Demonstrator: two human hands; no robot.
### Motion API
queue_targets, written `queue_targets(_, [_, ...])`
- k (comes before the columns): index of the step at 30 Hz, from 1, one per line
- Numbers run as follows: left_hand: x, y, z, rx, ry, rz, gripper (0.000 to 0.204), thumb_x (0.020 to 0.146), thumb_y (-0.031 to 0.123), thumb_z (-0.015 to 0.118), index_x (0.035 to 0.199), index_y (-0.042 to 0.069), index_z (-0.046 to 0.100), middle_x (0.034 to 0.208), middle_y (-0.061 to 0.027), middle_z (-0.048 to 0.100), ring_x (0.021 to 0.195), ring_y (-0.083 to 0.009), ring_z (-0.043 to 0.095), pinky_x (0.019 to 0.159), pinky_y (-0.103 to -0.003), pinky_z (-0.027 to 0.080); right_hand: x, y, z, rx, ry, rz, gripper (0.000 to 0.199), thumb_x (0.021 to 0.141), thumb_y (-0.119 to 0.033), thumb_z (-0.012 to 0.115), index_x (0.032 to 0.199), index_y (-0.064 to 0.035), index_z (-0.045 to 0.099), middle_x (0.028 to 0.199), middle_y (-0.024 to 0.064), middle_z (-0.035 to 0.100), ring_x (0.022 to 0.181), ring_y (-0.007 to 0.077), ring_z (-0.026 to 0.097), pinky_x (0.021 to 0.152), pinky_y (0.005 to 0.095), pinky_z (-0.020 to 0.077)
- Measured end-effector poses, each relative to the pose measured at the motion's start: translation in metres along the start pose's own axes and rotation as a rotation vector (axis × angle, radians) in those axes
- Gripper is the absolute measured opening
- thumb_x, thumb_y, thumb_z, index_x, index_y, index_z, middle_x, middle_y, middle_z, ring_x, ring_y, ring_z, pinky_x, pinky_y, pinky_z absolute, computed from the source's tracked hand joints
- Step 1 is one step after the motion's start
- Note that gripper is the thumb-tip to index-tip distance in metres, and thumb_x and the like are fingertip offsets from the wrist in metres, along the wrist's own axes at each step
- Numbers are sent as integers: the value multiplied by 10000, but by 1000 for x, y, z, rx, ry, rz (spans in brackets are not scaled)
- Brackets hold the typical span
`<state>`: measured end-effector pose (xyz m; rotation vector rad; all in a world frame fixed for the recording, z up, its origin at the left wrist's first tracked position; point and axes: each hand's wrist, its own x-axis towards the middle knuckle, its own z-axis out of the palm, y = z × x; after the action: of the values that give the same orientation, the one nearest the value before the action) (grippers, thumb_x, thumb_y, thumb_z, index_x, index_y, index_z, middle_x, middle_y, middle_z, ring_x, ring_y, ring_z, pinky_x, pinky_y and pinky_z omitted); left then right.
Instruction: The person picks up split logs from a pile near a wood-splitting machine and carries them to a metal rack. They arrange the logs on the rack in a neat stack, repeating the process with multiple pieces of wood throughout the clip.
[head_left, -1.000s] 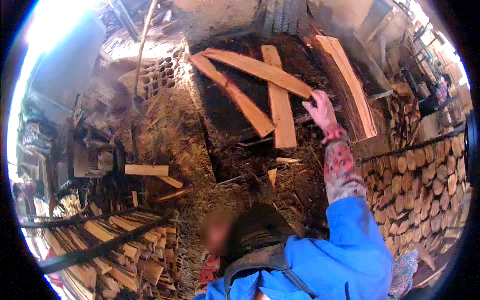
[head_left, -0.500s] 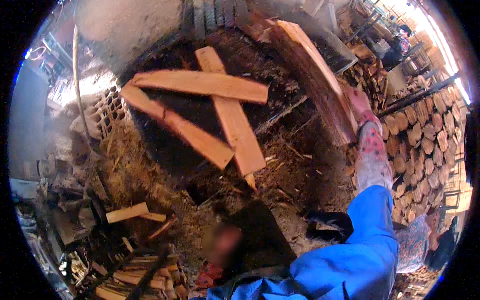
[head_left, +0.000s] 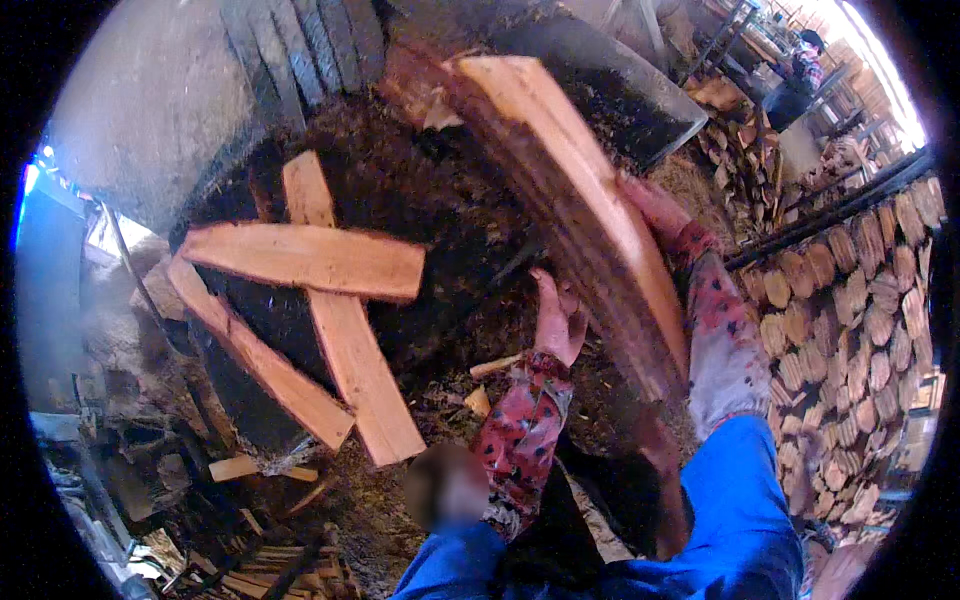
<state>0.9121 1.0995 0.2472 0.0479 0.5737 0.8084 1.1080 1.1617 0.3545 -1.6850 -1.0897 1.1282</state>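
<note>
A long split log (head_left: 600, 200) with rough dark bark and a pale cut face slants across the right of the pit, tilted, its far end toward the back. On its right edge my right hand (head_left: 658, 212) grips the wood, its fingers partly hidden behind the edge. My left hand (head_left: 560, 317) is just beside the bark on the left, fingers apart; whether it touches the log I cannot tell. Three sawn planks lie to the left: a crosswise plank (head_left: 310, 260) on top of a long plank (head_left: 360, 370), and a narrower plank (head_left: 255, 355) joining at an angle.
Stacked split firewood (head_left: 840, 300) fills the right side behind a dark bar (head_left: 830, 210). A person (head_left: 800, 75) is at the far right. Short wood pieces (head_left: 235, 467) lie at lower left, and a grey wall (head_left: 150, 120) rises at the back left.
My left hand has come into view beside the log. The view has shifted, so the planks appear farther left and lower. My right hand still holds the log.
</note>
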Motion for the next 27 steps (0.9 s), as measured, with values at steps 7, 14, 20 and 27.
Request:
queue_targets(7, [-34, 11, 29, 117, -31, -6, 842, 877, 760, 277, 1471, 164, 321, 1450, -57, 420, 1289, -279, 430, 1059, -421, 377, -41, 38, 7, 49, -45, 5, 603, 899, -485, 598, 1197, 39, 592, 1109, 107, 644, 979, 161, 588, 894, 305, 462])
queue_targets(14, [-132, 10, -60, 262, 175, -239, 731, 938, 651, 336, 1436, 118, 380, 1423, -69, 453, 1272, -281, 449, 1046, -414, 400, -172, 103, 88, 347, 165, -35, 475, 881, -311, 642, 1198, 36, 574, 1087, 73, 638, 987, 146, 569, 871, 287, 461])
queue_targets(20, [-240, 13, -123, 294, 7, -188, 593, 977, 531, 385, 1411, 127, 385, 1356, -73, 488, 1185, -264, 498, 982, -425, 439, -278, 85, 139, 349, 125, 16, 642, 811, -400, 738, 1242, 27, 526, 1098, 82, 624, 1014, 161, 550, 906, 318, 451])
queue_targets(27, [-351, 64, -132, 1121, -365, 255, 385, 818, 174, 671, 1163, 28, 584, 1141, -186, 602, 1079, -338, 546, 885, -421, 465, -398, 31, 199, 342, 191, 95, 881, 737, -531, 747, 1323, 58, 452, 1204, 118, 569, 1124, 188, 501, 985, 343, 398])
